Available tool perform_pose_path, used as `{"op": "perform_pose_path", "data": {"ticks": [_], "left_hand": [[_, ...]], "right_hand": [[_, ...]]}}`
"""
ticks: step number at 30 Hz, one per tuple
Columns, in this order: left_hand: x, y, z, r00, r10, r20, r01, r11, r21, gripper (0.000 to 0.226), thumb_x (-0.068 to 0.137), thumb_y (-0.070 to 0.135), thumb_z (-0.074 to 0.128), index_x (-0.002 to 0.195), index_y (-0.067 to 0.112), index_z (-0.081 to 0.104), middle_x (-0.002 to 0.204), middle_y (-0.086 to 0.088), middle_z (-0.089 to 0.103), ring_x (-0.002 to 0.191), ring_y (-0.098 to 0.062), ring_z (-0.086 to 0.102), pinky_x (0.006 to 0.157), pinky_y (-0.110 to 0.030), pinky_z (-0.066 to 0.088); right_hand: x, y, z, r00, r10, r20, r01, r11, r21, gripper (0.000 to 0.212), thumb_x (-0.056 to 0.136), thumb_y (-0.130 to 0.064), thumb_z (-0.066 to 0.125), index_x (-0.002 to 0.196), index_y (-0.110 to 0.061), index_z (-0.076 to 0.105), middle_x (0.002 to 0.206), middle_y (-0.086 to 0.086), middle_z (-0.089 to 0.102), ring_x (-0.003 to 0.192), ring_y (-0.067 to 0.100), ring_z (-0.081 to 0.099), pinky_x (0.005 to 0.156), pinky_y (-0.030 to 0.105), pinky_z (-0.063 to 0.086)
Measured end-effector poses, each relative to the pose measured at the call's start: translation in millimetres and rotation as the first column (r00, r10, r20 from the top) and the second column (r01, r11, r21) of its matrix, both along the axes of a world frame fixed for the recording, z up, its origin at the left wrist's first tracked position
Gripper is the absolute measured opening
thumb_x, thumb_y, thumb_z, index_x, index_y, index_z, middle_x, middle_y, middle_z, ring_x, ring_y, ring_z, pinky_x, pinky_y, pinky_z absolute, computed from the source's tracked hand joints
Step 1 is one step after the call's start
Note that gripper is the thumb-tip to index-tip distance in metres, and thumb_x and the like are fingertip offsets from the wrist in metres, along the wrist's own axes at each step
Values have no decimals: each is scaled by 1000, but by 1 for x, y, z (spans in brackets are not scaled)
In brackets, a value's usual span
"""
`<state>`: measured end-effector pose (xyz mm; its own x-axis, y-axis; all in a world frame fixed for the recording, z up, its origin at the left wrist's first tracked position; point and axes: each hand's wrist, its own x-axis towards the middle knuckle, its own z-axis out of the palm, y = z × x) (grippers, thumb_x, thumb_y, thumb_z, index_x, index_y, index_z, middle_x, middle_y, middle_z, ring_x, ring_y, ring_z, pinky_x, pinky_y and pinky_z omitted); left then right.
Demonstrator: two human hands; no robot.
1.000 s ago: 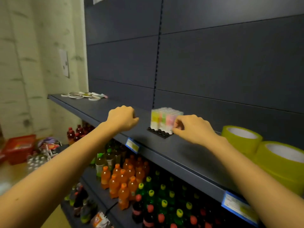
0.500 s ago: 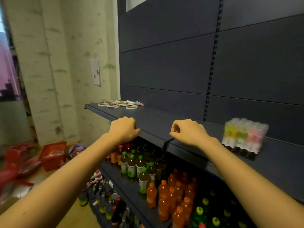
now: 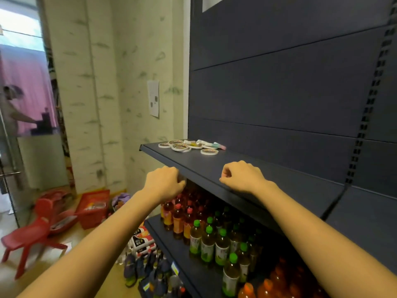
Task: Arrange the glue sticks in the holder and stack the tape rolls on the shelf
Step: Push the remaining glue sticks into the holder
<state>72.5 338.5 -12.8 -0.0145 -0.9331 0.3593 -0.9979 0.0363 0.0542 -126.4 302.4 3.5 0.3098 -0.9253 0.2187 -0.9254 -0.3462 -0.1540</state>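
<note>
Several small white tape rolls (image 3: 181, 146) lie flat and scattered at the far left end of the dark shelf (image 3: 214, 166). Loose glue sticks (image 3: 211, 144) lie on their sides just behind them, next to the back panel. My left hand (image 3: 165, 181) hovers in front of the shelf's front edge with its fingers curled and nothing in it. My right hand (image 3: 241, 176) is over the front edge of the shelf, fingers curled, holding nothing. Both hands are well short of the rolls. The glue stick holder is out of view.
Below the shelf stand rows of drink bottles (image 3: 206, 237). On the floor at the left are a red chair (image 3: 28, 235), a red basket (image 3: 92, 208) and packets. A person (image 3: 10, 112) stands behind a glass door at far left.
The view has swung left: the glue stick holder and the big yellow tape rolls left the frame, the small rolls came closer. Both hands moved left along the shelf edge, still curled.
</note>
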Motion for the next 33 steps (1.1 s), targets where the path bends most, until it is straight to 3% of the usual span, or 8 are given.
{"op": "perform_pose_path", "data": {"ticks": [5, 16, 24, 29, 33], "left_hand": [[45, -77, 4, 999, 31, 33, -30, 999, -31, 26, 92, 38, 47, 84, 15, 55, 95, -7, 66, 87, -25, 62, 67, -31, 44], [111, -234, 11, 1000, -20, 11, 21, 999, -39, 32, 92, 37, 49, 95, 11, 68, 100, -10, 67, 92, -28, 62, 74, -34, 48], [126, -358, 12, 985, -170, -38, 169, 985, -22, 29, 93, 37, 48, 95, 13, 64, 98, -10, 66, 82, -25, 57, 67, -31, 40], [123, -439, 15, 951, -308, -14, 309, 951, 8, 28, 93, 35, 49, 105, 14, 62, 103, -8, 66, 91, -25, 60, 72, -33, 45], [117, -489, 20, 905, -425, 11, 425, 905, 6, 29, 90, 36, 53, 101, 11, 65, 97, -7, 64, 81, -21, 55, 65, -30, 41]], "right_hand": [[43, -88, 1, 1000, -25, 6, 26, 1000, -12, 10, 90, -32, 50, 85, -28, 58, 102, -2, 61, 92, 20, 55, 75, 32, 42], [96, -238, 5, 990, -137, -17, 137, 991, -10, 24, 93, -33, 48, 94, -18, 66, 94, 2, 53, 82, 19, 48, 69, 29, 37], [99, -320, 2, 954, -298, -44, 300, 953, 50, 22, 93, -38, 50, 93, -20, 61, 97, 4, 58, 95, 25, 59, 77, 34, 44], [97, -364, 2, 892, -452, -8, 452, 890, 64, 15, 91, -34, 53, 94, -22, 63, 101, 4, 61, 96, 24, 60, 75, 33, 43], [100, -387, 4, 832, -555, 25, 553, 832, 54, 21, 91, -36, 53, 101, -22, 65, 102, 3, 63, 97, 24, 60, 75, 34, 43]]}}
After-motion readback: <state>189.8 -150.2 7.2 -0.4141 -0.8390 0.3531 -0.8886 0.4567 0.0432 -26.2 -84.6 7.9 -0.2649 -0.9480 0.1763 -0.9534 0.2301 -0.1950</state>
